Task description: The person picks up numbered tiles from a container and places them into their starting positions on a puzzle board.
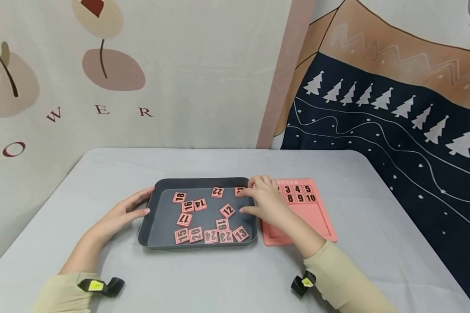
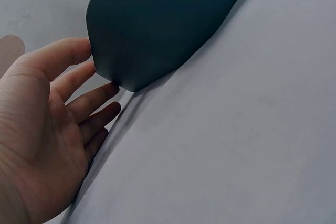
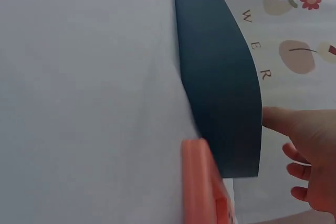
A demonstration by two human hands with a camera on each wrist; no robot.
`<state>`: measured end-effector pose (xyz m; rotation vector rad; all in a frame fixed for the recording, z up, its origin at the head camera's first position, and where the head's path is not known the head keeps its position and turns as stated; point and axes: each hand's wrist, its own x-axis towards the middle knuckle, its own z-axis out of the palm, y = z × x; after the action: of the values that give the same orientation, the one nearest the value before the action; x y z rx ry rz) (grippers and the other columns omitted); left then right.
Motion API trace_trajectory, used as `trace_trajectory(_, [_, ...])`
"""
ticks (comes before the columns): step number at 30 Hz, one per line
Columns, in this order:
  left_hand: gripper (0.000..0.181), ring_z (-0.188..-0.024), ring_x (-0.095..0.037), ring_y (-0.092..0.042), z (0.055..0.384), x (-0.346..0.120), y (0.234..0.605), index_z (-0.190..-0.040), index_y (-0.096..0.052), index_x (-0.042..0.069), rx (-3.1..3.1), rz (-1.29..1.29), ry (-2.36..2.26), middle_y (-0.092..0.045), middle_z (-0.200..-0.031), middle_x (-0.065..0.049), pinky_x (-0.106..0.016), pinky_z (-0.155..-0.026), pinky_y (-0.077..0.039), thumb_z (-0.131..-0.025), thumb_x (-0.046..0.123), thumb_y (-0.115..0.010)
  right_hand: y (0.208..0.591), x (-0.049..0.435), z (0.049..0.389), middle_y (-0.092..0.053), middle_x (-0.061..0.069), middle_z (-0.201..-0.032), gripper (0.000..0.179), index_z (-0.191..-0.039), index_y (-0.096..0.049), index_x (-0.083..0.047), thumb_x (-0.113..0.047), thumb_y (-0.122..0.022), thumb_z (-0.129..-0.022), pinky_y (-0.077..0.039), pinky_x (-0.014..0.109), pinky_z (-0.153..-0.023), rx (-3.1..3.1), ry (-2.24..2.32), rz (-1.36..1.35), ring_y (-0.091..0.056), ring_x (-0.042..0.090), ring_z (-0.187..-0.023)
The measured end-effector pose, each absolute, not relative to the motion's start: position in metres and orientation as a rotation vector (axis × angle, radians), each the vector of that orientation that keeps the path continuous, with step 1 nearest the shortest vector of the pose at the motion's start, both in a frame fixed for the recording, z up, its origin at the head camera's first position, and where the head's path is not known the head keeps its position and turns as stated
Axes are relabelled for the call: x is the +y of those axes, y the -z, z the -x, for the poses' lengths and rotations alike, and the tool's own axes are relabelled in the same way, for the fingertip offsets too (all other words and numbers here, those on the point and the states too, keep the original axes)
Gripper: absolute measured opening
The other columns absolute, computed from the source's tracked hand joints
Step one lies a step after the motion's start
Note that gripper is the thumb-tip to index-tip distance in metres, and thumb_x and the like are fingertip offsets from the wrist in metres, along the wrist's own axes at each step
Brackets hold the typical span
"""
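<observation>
A dark grey tray point(image 1: 161, 219) lies on the table, holding several pink square number tiles, among them tile 12 point(image 1: 227, 211), tile 22 point(image 1: 217, 192) and tile 18 point(image 1: 179, 198). My left hand point(image 1: 117, 219) touches the tray's left edge with loosely extended fingers; the left wrist view shows these fingertips against the tray's outer wall point(image 2: 152, 30). Over the tray's far right corner is my right hand point(image 1: 271, 203), thumb and index finger spread apart. Its index fingertip is at a partly covered tile point(image 1: 238, 191). In the right wrist view, the tray wall hides what lies inside.
Right of the tray, close beside it, lies a pink board point(image 1: 311, 221) with black numbers in its top rows, partly covered by my right hand and forearm. A white cloth point(image 1: 203, 278) covers the table. Patterned curtains point(image 1: 203, 78) hang behind it.
</observation>
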<state>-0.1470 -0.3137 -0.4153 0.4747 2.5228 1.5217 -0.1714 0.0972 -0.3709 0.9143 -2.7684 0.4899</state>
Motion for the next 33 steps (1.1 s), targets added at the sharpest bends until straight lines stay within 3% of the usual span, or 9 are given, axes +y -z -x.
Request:
trace_trajectory(3, [0.062, -0.134, -0.009, -0.031, 0.146, -0.313, 0.415, -0.151, -0.031, 0.012, 2.531, -0.462, -1.511, -0.031, -0.152, -0.014, -0.009, -0.098, -0.026, -0.096, 0.021, -0.059, 0.371, 0.088, 0.18, -0.044, -0.001, -0.103, 0.038, -0.108, -0.073, -0.027, -0.039, -0.082, -0.073, -0.031, 0.038, -0.082, -2.798, -0.422, -1.02, -0.036, 0.019, -0.095])
trace_trajectory(7, [0.062, -0.138, -0.028, -0.028, 0.147, -0.313, 0.415, -0.151, -0.031, 0.014, 2.534, -0.451, -1.496, -0.031, -0.152, -0.012, -0.024, -0.106, -0.027, -0.096, 0.022, -0.059, 0.373, 0.081, 0.186, -0.045, -0.002, -0.105, 0.041, -0.112, -0.072, -0.03, -0.043, -0.081, -0.073, -0.03, 0.037, -0.083, -2.849, -0.301, -1.121, -0.036, 0.018, -0.097])
trace_trajectory(12, [0.062, -0.133, -0.009, -0.031, 0.147, -0.313, 0.416, -0.151, -0.031, 0.013, 2.533, -0.46, -1.502, -0.032, -0.152, -0.013, -0.024, -0.106, -0.028, -0.096, 0.021, -0.059, 0.377, 0.079, 0.191, -0.044, -0.004, -0.103, 0.04, -0.114, -0.071, -0.032, -0.043, -0.078, -0.076, -0.029, 0.035, -0.079, -2.869, -0.201, -1.207, -0.035, 0.018, -0.095])
trace_trajectory(16, [0.062, -0.127, 0.004, -0.032, 0.147, -0.314, 0.416, -0.151, -0.031, 0.012, 2.529, -0.457, -1.511, -0.032, -0.152, -0.014, -0.044, -0.11, -0.024, -0.096, 0.02, -0.059, 0.379, 0.078, 0.194, -0.044, -0.005, -0.1, 0.037, -0.112, -0.071, -0.034, -0.042, -0.078, -0.077, -0.029, 0.034, -0.078, -2.864, -0.192, -1.219, -0.036, 0.017, -0.095])
trace_trajectory(20, [0.062, -0.125, 0.006, -0.031, 0.148, -0.315, 0.416, -0.15, -0.031, 0.01, 2.507, -0.456, -1.536, -0.031, -0.152, -0.015, -0.063, -0.106, -0.018, -0.096, 0.02, -0.059, 0.38, 0.077, 0.195, -0.044, -0.006, -0.099, 0.034, -0.109, -0.071, -0.036, -0.043, -0.077, -0.076, -0.03, 0.034, -0.079, -2.861, -0.186, -1.219, -0.037, 0.016, -0.095])
trace_trajectory(33, [0.062, -0.128, 0.004, -0.03, 0.148, -0.316, 0.416, -0.151, -0.031, 0.01, 2.479, -0.467, -1.546, -0.03, -0.153, -0.015, -0.065, -0.106, -0.016, -0.096, 0.019, -0.059, 0.38, 0.075, 0.195, -0.046, -0.005, -0.102, 0.027, -0.097, -0.069, -0.031, -0.045, -0.078, -0.075, -0.03, 0.036, -0.087, -2.905, -0.204, -1.202, -0.038, 0.018, -0.1])
